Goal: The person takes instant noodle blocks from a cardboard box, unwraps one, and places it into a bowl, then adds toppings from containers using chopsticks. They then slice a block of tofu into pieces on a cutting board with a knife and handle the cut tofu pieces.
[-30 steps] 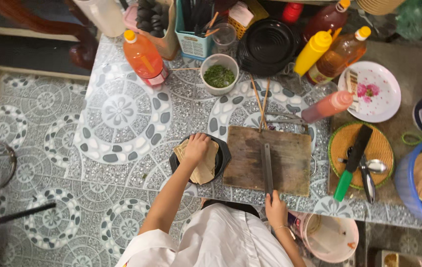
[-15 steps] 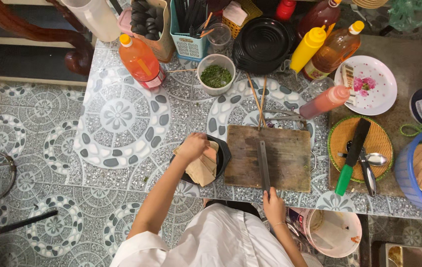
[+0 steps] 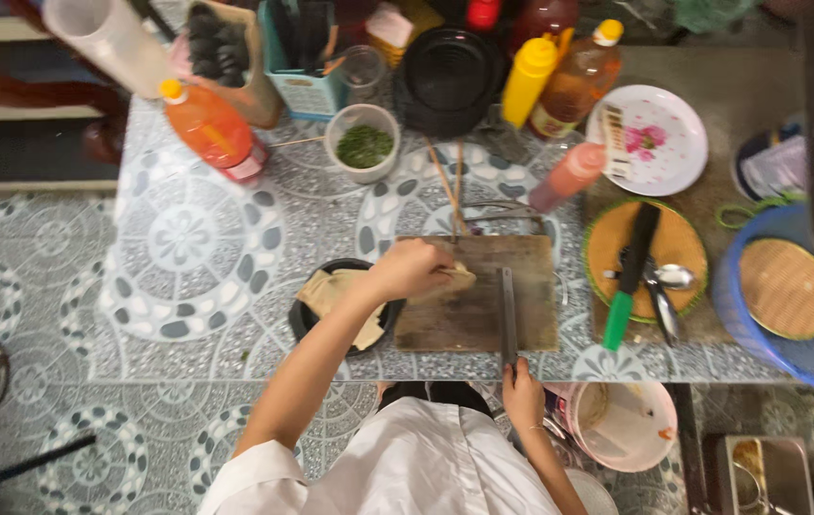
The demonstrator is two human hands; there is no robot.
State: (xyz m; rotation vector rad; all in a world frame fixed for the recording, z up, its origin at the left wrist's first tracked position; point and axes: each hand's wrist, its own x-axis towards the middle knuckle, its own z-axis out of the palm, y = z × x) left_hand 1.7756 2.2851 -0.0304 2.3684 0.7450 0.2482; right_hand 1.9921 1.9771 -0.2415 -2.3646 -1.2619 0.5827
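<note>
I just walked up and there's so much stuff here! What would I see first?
Probably the left hand laying a pale flat piece on the wooden cutting board in the middle, while the right hand grips a long knife. Bright orange and yellow bottles stand at the table's far side.

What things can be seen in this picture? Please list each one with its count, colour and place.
cutting board: 1, brown wood, table middle
knife: 1, grey blade, on the board's right side
black dish: 1, left of the board
flat beige sheets: several, in the dish
cup of green herbs: 1, white, behind the board
chopsticks: 1 pair, wooden, behind the board
orange bottle: 1, far left
yellow bottle: 1, far middle
flowered plate: 1, white, far right
blue basket: 1, right edge
pink bucket: 1, below the table edge
left hand: grip on a beige sheet over the board
right hand: grip on the knife handle
</note>
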